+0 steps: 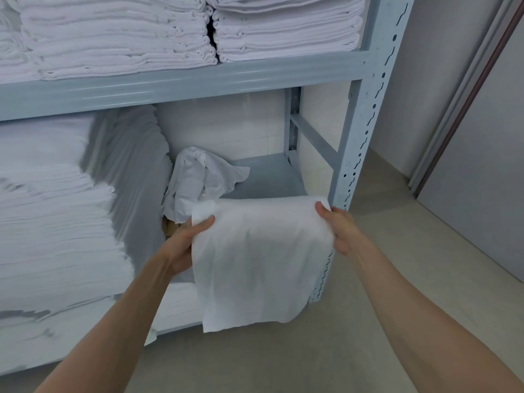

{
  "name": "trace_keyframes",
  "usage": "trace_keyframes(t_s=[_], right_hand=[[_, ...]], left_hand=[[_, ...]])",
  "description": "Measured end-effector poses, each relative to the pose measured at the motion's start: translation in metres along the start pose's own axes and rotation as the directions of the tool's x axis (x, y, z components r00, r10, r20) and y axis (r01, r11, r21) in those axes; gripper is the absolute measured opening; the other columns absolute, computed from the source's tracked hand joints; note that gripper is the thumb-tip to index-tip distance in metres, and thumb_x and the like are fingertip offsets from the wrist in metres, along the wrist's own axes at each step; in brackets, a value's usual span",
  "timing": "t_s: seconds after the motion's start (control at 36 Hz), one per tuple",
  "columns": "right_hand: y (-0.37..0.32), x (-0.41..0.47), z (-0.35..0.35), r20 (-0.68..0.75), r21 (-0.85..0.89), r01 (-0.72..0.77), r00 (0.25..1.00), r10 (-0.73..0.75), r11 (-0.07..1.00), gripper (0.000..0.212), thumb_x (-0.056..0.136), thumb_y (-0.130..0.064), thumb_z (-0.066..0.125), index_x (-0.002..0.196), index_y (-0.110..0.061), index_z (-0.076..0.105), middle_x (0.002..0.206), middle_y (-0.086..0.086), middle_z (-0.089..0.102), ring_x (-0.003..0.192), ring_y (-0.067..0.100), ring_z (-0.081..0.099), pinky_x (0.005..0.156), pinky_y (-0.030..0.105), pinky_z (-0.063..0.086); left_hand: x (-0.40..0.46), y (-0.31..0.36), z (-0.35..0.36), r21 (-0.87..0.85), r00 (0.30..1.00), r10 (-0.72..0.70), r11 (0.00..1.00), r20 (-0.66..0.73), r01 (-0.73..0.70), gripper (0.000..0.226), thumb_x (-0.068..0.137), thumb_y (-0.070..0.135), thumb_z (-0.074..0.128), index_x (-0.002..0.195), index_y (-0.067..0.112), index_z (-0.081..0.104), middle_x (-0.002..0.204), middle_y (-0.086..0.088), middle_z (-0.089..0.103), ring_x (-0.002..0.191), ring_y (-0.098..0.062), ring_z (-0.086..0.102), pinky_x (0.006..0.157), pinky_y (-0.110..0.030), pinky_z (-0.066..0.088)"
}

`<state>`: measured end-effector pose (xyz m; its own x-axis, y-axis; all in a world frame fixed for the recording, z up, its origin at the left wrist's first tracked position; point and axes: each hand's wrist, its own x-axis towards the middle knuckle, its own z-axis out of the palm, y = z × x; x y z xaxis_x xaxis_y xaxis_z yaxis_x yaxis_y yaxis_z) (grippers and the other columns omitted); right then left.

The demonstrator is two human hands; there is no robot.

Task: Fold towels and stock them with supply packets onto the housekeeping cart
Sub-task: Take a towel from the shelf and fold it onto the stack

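head view: both hands, left hand [184, 245] and right hand [338, 228], grasp a white towel [261, 265] by its top corners.

white towel [261, 259], held up by its top corners, hanging in front of grey metal rack [360, 114]. left hand [184, 245] and right hand [338, 228] each gripping an edge. crumpled cloth [198, 177] behind; folded linen stacks [119, 32] shelved above and left.

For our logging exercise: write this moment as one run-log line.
step: towel folding | left hand: grips towel edge | right hand: grips opposite edge | towel: hanging before shelf rack | cart: not in view
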<state>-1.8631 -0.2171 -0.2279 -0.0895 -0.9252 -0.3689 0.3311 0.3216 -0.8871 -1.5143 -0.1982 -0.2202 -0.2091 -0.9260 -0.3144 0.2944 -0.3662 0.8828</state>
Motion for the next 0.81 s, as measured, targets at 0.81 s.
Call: trace_keyframes(t_s=[0.81], right_hand=[[0.028,-0.005,-0.008,-0.085,-0.288,-0.107,0.993,0.086,0.952,0.052,0.077,-0.014,0.085,0.120,0.000,0.061,0.111,0.016,0.071,0.100,0.032,0.070,0.092,0.051,0.055]], left_hand=[[0.016,-0.011,-0.004,0.373,0.888,0.095,0.924,-0.449,0.089,0.034,0.069,0.013,0.089,0.097,0.009,0.072,0.096,-0.011,0.071,0.072,-0.019,0.067,0.061,-0.027,0.055]])
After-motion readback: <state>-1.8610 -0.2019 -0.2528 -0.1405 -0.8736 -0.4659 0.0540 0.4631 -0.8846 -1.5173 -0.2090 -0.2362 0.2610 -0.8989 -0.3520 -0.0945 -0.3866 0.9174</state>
